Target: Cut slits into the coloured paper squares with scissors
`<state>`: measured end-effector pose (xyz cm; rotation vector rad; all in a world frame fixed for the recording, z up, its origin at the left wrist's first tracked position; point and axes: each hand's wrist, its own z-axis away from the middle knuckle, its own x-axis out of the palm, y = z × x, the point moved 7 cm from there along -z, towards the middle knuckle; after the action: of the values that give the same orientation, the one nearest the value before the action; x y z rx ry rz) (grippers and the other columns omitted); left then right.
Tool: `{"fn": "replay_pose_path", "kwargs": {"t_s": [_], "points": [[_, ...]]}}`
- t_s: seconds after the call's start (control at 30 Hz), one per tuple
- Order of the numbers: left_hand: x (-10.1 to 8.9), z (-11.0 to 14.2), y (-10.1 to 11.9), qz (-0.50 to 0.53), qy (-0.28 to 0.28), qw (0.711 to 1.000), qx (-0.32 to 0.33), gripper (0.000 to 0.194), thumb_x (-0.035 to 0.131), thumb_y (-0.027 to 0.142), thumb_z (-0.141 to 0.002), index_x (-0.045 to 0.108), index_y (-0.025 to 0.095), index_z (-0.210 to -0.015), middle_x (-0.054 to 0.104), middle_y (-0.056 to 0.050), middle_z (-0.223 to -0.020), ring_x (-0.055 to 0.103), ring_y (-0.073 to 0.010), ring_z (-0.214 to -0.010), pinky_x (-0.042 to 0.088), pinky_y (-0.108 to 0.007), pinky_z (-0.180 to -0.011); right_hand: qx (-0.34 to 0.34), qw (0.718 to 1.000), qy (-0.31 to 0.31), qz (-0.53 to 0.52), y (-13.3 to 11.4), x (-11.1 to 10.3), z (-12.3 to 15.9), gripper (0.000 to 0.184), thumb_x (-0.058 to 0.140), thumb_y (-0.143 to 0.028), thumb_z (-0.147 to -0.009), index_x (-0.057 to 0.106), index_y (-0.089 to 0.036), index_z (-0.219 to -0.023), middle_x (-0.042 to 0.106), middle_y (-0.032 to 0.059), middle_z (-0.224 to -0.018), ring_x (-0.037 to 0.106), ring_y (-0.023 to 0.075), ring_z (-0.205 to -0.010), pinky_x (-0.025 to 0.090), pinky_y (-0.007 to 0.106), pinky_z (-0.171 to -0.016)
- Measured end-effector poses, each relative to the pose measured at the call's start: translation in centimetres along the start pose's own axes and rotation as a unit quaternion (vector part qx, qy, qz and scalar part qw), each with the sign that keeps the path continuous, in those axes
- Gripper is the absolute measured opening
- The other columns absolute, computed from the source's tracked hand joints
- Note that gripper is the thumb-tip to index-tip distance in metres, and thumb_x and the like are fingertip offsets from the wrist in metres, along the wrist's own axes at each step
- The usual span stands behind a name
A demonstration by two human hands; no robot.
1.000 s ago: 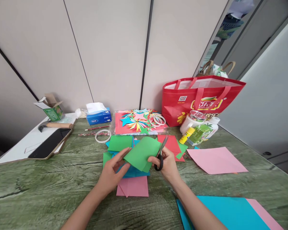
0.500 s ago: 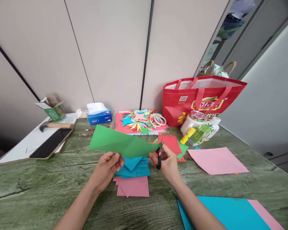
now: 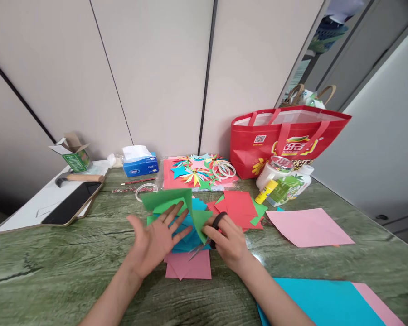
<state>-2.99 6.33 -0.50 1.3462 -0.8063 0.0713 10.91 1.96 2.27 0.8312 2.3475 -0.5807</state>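
A sheet of green paper (image 3: pixel 166 197), now bent and creased, hangs over a pile of blue paper pieces (image 3: pixel 187 242). My left hand (image 3: pixel 159 240) is open, palm up with fingers spread, close to the green sheet; whether it touches the sheet I cannot tell. My right hand (image 3: pixel 227 237) holds scissors (image 3: pixel 219 220) by their black handles, blades pointing down to the left, and pinches the right end of the green sheet. Pink paper pieces (image 3: pixel 193 267) lie below the blue pile. Red paper pieces (image 3: pixel 240 208) rest beyond my right hand.
Folded paper stars (image 3: pixel 195 174) and tape rolls lie at the back. A tissue box (image 3: pixel 141 165) and a phone (image 3: pixel 73 203) are on the left. To the right are a glue stick (image 3: pixel 265 192), a red bag (image 3: pixel 245 149), a pink sheet (image 3: pixel 309 227) and blue sheets (image 3: pixel 319 301).
My left hand has let go of the green sheet and spread out. The sheet has dropped lower and bent. My right hand has turned the scissors from pointing up to pointing down-left.
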Motion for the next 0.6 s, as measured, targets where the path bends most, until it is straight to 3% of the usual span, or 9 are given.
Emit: {"fn": "replay_pose_path", "kwargs": {"t_s": [0.1,0.17,0.27,0.33,0.4,0.47,0.53,0.6], "points": [[-0.1,0.4,-0.4,0.024,0.002,1.0,-0.006,0.099,0.009,0.081,-0.051,0.048,0.018,-0.117,0.047,-0.014,-0.125,0.035,-0.032,-0.119,0.038,-0.047,-0.089,-0.032,0.999,-0.019,0.027,-0.9,-0.1,-0.3,0.025,0.041,-0.007,-0.081,0.06,-0.02,-0.091,0.058,0.009,-0.076,0.052,0.0189,-0.076,0.045,0.029,-0.063],[-1.1,0.4,-0.6,0.026,0.054,0.998,-0.013,0.081,0.028,0.075,-0.06,0.053,0.019,-0.112,0.055,-0.013,-0.117,0.042,-0.031,-0.114,0.04,-0.046,-0.087,-0.053,0.998,-0.024,0.029,-1.5,-0.2,-0.5,0.024,0.041,-0.007,-0.082,0.06,-0.019,-0.091,0.059,0.0089,-0.075,0.053,0.0187,-0.077,0.045,0.029,-0.064],[-3.3,0.4,-0.2,0.017,0.174,0.985,-0.009,0.04,0.054,0.045,-0.071,0.058,0.019,-0.101,0.062,-0.009,-0.107,0.053,-0.027,-0.102,0.044,-0.041,-0.084,-0.067,0.997,-0.037,0.012,-1.9,0.1,-0.5,0.025,0.04,-0.007,-0.082,0.059,-0.02,-0.092,0.061,0.0086,-0.077,0.054,0.0188,-0.079,0.046,0.03,-0.065],[-4.2,0.4,0.4,0.003,0.218,0.976,0.006,0.03,0.061,0.029,-0.069,0.059,0.017,-0.096,0.065,-0.008,-0.101,0.058,-0.0249,-0.095,0.046,-0.039,-0.082,-0.041,0.997,-0.055,-0.033,-1.5,0.5,-0.4,0.024,0.042,-0.007,-0.081,0.059,-0.021,-0.092,0.062,0.0076,-0.079,0.055,0.0184,-0.078,0.046,0.03,-0.064],[-4.7,0.4,1.2,-0.025,0.235,0.971,0.025,0.03,0.064,0.026,-0.067,0.059,0.015,-0.095,0.066,-0.008,-0.097,0.06,-0.0238,-0.091,0.048,-0.036,-0.078,0.019,0.99,-0.057,-0.124,-0.6,0.8,-0.4,0.018,0.051,-0.012,-0.078,0.058,-0.021,-0.092,0.062,0.0056,-0.076,0.057,0.0168,-0.071,0.046,0.028,-0.061],[-4.7,0.6,1.8,-0.064,0.238,0.969,0.034,0.031,0.065,0.026,-0.066,0.059,0.015,-0.094,0.067,-0.007,-0.095,0.061,-0.0228,-0.087,0.05,-0.034,-0.075,0.12,0.963,-0.024,-0.24,0.9,0.9,-0.3,0.019,0.062,-0.019,-0.072,0.057,-0.02,-0.09,0.063,0.0036,-0.073,0.058,0.0151,-0.063,0.047,0.026,-0.057],[-4.4,0.8,2.0,-0.097,0.223,0.97,0.022,0.031,0.065,0.027,-0.066,0.059,0.015,-0.093,0.068,-0.007,-0.091,0.063,-0.022,-0.082,0.051,-0.034,-0.072,0.249,0.909,0.036,-0.332,2.8,0.9,0.2,0.024,0.066,-0.025,-0.068,0.055,-0.02,-0.088,0.063,0.0029,-0.072,0.058,0.0149,-0.062,0.048,0.025,-0.055],[-3.7,0.9,1.6,-0.117,0.193,0.974,-0.019,0.029,0.065,0.027,-0.066,0.059,0.016,-0.092,0.069,-0.006,-0.085,0.064,-0.0215,-0.074,0.051,-0.035,-0.068,0.365,0.834,0.082,-0.405,4.3,1.5,0.9,0.024,0.066,-0.028,-0.068,0.052,-0.02,-0.086,0.064,0.0035,-0.076,0.06,0.0155,-0.065,0.049,0.025,-0.053]]}}
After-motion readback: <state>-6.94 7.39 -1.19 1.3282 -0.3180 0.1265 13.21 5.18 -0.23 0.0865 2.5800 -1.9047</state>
